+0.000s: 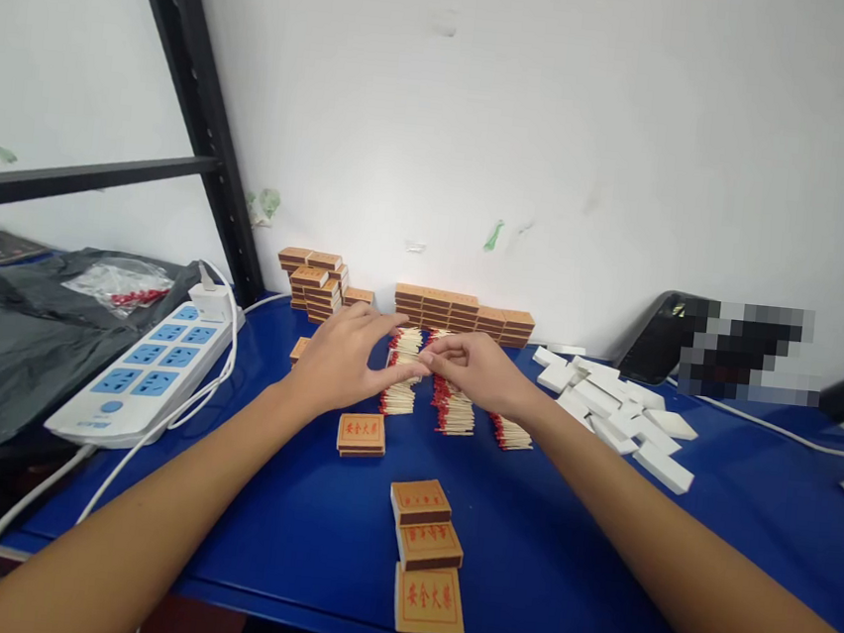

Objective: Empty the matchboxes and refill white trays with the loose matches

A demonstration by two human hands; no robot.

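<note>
Loose red-tipped matches [400,399] lie in rows on the blue table. My left hand [344,349] is over the left row, its thumb and forefinger spread apart and its thumb tip beside the matches. Above the middle row of matches [456,411], my right hand [480,370] has its fingertips pinched together, close to the left thumb. Whatever the pinch holds is too small to make out. Another bunch of matches [510,433] lies below the right wrist. An orange matchbox [362,433] sits just in front of my left hand.
Matchboxes are stacked against the wall, in a left stack [313,281] and a longer row [438,308]. Three overlapping matchboxes [428,601] lie near the front edge. White inner trays [614,405] are heaped at right by a black phone [655,334]. A corded power strip [156,361] stands left.
</note>
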